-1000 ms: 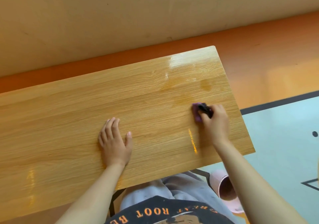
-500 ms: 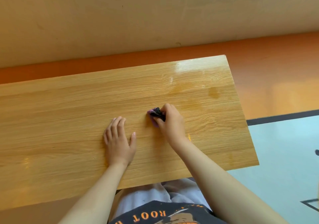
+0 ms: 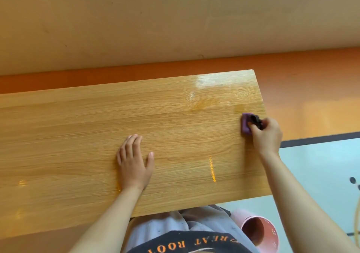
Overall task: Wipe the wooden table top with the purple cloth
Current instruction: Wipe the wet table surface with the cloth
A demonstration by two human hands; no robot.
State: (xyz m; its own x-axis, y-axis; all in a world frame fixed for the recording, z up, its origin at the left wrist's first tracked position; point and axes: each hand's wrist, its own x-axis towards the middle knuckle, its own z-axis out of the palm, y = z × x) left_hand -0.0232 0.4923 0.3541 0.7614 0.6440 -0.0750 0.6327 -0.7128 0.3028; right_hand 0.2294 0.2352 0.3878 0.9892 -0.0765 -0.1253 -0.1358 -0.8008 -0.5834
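While the right hand [image 3: 266, 134] sits at the counter's right end, its grip is clamped on the small folded purple cloth [image 3: 245, 126]. The fingers curl over the wad, and a dark portion shows at the fingertips (part of the cloth or not: cannot tell). The cloth is pressed on the long, glossy, light wood-grain counter [image 3: 78, 135], just inside its right short edge and about midway between the far and near long edges. The hand partly overhangs that edge.

Left hand [image 3: 133, 161]: grip apart, fingers straight, palm flat near the counter's middle, toward its near edge. It holds nothing; judged to be bracing.

Relation that matters: the counter's long axis runs left–right, and nearly all its surface lies left of the cloth. The cloth sits on the counter-middle side of the right hand, so a stroke along that axis would push it inward. The right hand is the nearer one; the left hand is well apart from the cloth.

Faint amber patches [image 3: 200, 104] lie toward the counter's far edge, near the cloth; stain or reflection, undetermined. Stage: mid-wipe, judged; coverage is not readable from the surface.
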